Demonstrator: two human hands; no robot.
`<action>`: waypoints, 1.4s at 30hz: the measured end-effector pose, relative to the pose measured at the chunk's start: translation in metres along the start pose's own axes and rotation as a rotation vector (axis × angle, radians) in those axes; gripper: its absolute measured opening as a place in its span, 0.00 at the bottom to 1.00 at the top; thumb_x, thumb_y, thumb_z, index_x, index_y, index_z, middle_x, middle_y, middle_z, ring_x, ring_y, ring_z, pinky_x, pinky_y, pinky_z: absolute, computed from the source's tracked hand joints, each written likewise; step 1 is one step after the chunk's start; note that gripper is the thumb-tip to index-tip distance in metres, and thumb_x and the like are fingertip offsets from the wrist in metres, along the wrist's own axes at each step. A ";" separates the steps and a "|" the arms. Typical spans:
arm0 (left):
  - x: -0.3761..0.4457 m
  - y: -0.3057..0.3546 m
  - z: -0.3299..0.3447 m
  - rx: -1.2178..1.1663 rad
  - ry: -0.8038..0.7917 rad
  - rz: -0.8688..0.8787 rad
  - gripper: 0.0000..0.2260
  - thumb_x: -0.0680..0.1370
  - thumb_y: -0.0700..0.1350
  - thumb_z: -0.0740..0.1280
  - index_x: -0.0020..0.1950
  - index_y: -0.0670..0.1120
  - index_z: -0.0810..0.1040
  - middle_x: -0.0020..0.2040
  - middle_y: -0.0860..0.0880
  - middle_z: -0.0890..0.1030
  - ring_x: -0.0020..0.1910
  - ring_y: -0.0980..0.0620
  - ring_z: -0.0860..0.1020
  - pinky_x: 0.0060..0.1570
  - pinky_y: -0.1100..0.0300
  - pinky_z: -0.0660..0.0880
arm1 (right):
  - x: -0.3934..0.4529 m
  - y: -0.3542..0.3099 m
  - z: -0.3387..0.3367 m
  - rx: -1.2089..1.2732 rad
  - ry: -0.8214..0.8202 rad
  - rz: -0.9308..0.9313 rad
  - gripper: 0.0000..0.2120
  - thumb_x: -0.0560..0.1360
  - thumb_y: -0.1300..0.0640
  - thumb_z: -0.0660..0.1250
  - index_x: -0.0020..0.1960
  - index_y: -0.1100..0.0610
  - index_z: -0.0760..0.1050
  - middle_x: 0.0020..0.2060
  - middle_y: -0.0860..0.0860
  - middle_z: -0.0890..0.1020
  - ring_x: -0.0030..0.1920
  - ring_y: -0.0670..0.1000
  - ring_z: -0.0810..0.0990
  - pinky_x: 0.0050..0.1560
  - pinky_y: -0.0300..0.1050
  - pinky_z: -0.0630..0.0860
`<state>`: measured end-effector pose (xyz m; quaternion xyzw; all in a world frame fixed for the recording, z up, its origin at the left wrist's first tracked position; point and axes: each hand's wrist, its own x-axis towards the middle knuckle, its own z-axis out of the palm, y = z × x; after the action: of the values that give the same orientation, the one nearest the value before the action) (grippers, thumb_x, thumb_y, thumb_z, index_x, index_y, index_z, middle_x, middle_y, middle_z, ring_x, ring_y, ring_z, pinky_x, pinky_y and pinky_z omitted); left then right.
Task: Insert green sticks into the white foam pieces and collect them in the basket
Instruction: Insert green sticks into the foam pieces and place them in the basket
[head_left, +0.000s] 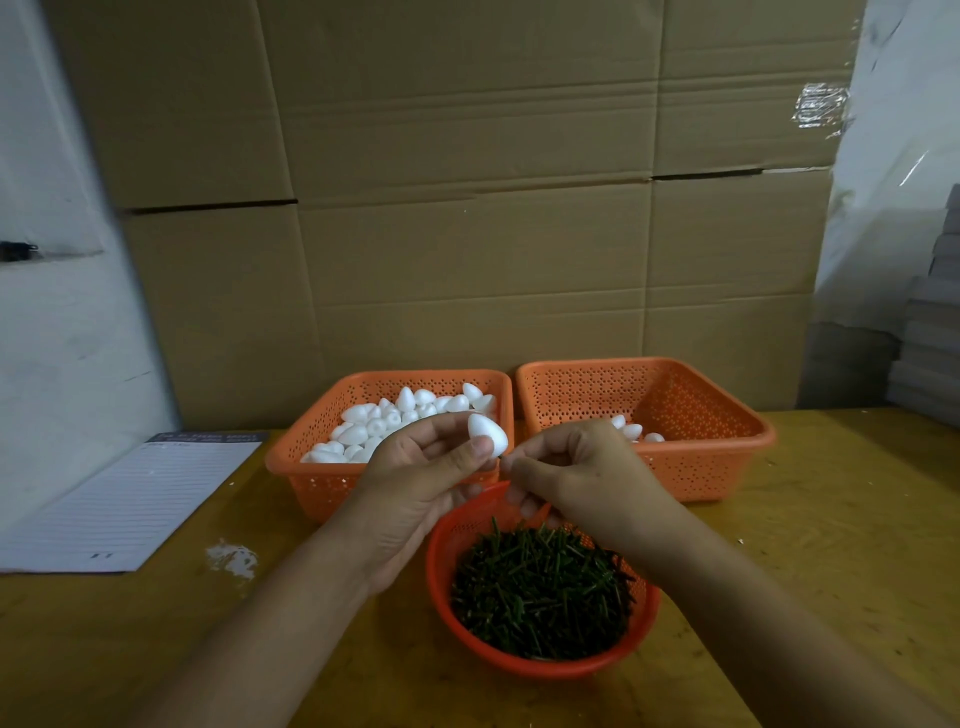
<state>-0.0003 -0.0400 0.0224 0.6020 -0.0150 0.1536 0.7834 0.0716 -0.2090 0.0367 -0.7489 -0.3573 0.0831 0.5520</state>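
Two hands meet above the round orange bowl (540, 660) of green sticks (540, 592) on the table (779, 571). Left hand (421, 483) pinches a white foam piece (487, 434) btwn thumb & fingers. Right hand (576, 467) has fingers curled, tips pinched right at the foam's lower end; stick in it can't be made out. Behind: left basket (311, 467) w/ many foam pieces, right basket (717, 447) w/ a few. Lined notepad (130, 504) far left.

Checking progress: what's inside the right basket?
Three foam pieces show at the near-left of the right basket; any sticks in them can't be made out. The right hand covers that corner.
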 end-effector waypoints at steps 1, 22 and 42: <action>0.000 0.000 0.000 0.013 -0.005 0.009 0.11 0.69 0.44 0.76 0.51 0.47 0.86 0.50 0.43 0.86 0.48 0.51 0.84 0.45 0.61 0.80 | 0.000 0.000 0.001 -0.006 0.000 -0.007 0.08 0.79 0.60 0.68 0.43 0.61 0.83 0.32 0.52 0.85 0.31 0.45 0.82 0.31 0.37 0.77; 0.001 0.004 -0.002 -0.080 -0.011 0.013 0.11 0.71 0.47 0.74 0.53 0.50 0.86 0.48 0.46 0.84 0.46 0.54 0.82 0.43 0.61 0.80 | -0.002 -0.004 0.004 0.168 -0.052 0.013 0.07 0.80 0.59 0.67 0.48 0.60 0.82 0.37 0.53 0.86 0.35 0.47 0.83 0.31 0.36 0.75; 0.000 0.006 -0.005 0.114 -0.074 0.066 0.18 0.68 0.55 0.75 0.58 0.55 0.85 0.48 0.52 0.84 0.48 0.59 0.80 0.40 0.66 0.75 | 0.000 0.001 0.005 0.166 -0.053 0.001 0.06 0.79 0.59 0.69 0.47 0.59 0.83 0.35 0.52 0.85 0.33 0.47 0.81 0.30 0.36 0.75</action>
<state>-0.0026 -0.0340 0.0266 0.6500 -0.0554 0.1576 0.7413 0.0693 -0.2053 0.0335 -0.6981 -0.3632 0.1327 0.6026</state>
